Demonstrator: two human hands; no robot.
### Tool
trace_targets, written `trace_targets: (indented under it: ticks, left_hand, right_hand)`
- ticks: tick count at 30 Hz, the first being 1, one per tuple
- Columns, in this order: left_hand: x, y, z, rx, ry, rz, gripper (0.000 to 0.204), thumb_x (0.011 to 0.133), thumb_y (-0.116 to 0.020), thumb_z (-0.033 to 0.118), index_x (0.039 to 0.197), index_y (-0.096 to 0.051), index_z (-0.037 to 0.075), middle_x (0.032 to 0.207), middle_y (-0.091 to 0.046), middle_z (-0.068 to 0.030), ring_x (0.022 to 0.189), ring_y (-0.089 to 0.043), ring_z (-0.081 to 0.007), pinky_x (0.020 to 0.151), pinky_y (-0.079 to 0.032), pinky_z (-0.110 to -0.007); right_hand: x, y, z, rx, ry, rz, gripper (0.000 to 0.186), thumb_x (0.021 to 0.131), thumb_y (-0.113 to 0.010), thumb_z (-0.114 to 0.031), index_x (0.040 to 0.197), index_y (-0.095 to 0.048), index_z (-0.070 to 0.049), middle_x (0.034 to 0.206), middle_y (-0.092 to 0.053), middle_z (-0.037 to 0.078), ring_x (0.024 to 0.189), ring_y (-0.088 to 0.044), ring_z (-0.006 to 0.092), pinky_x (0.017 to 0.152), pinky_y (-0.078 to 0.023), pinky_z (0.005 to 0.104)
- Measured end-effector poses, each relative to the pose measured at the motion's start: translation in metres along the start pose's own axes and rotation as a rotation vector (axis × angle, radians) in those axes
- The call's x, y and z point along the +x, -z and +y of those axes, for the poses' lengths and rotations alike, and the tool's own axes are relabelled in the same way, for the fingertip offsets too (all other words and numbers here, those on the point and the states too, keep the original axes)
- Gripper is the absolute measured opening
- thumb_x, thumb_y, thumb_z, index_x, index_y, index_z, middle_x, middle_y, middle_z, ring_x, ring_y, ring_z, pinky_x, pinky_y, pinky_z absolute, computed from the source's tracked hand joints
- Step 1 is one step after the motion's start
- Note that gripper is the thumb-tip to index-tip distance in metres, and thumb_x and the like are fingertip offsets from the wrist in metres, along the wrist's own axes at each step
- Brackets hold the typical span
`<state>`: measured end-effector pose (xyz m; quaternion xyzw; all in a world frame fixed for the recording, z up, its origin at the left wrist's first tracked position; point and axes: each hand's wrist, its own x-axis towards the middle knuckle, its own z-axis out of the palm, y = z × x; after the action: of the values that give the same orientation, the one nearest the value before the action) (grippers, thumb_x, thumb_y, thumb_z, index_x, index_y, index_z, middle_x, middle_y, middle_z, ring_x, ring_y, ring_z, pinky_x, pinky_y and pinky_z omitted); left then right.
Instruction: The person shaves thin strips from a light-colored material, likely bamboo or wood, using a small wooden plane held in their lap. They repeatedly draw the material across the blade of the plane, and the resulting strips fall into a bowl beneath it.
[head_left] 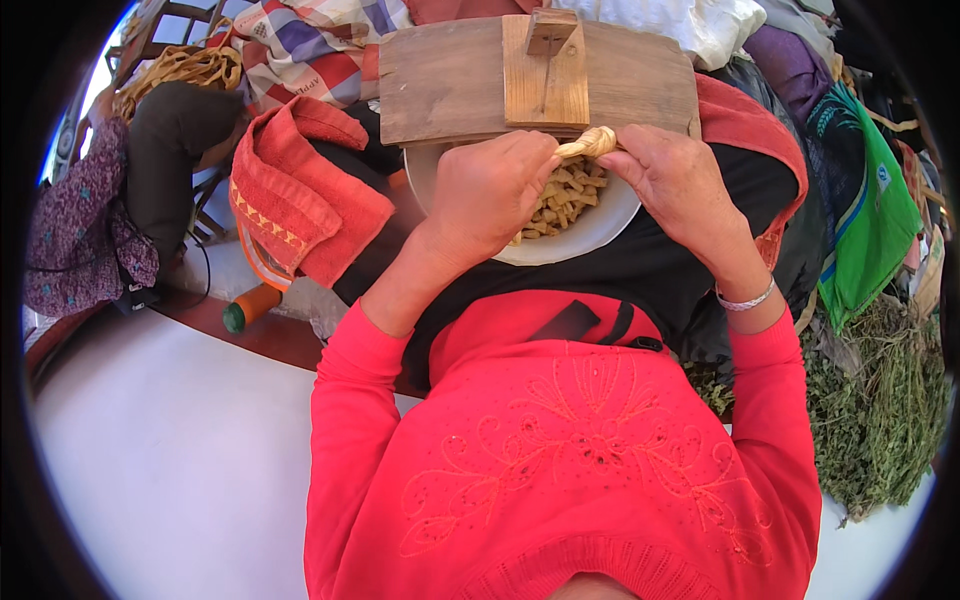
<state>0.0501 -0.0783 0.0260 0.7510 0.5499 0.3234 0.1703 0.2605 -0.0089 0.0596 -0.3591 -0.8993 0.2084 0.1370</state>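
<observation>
My left hand [490, 190] and my right hand [680, 190] are closed on a pale, twisted bundle of dried strips [585, 142], held between them at the bowl's far side. Below it, a white bowl [615, 222] on my lap holds many chopped tan pieces [560, 208]. A worn wooden board [440, 85] lies across the back of the bowl, with an upright plank [545, 85] on its middle and a small wooden block [550, 32] on top.
A red towel [310, 190] hangs at my left, near an orange roll [252, 306]. Dark and patterned cloths [80, 220] lie farther left. At my right are a green bag [870, 190] and dried plants [880, 400]. A white surface [160, 450] shows at lower left.
</observation>
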Motion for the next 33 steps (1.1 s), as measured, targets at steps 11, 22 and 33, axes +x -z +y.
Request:
trace_targets:
  ticks: [11,22,33]
  left_hand:
    - [0.021,0.009,-0.039,-0.776,0.38,-0.251,0.021,0.094,-0.056,0.018,0.096,-0.064,-0.001,0.068,-0.051,0.0024,0.064,-0.045,-0.006,0.057,-0.04,-0.023]
    - [0.054,-0.009,-0.079,-0.691,0.481,-0.044,0.012,0.091,-0.057,0.013,0.095,-0.064,0.005,0.073,-0.055,0.0044,0.068,-0.048,-0.004,0.06,-0.039,-0.019]
    - [0.023,-0.013,-0.062,-0.551,0.614,0.1,0.011,0.091,-0.059,0.013,0.088,-0.058,0.002,0.067,-0.057,0.0012,0.061,-0.049,-0.0056,0.056,-0.04,-0.021]
  right_hand:
    - [0.001,0.007,0.027,0.225,-0.001,0.043,0.02,0.087,-0.063,-0.015,0.078,-0.057,0.001,0.069,-0.053,0.016,0.064,-0.052,0.0354,0.057,-0.044,0.039]
    - [0.031,-0.023,0.049,0.136,-0.128,0.121,0.022,0.088,-0.061,-0.022,0.079,-0.062,-0.003,0.074,-0.058,0.019,0.067,-0.057,0.0385,0.059,-0.044,0.0439]
    - [0.01,-0.019,0.021,-0.117,0.147,0.306,0.028,0.086,-0.063,-0.031,0.104,-0.066,-0.01,0.095,-0.064,0.006,0.089,-0.06,0.0276,0.073,-0.046,0.0397]
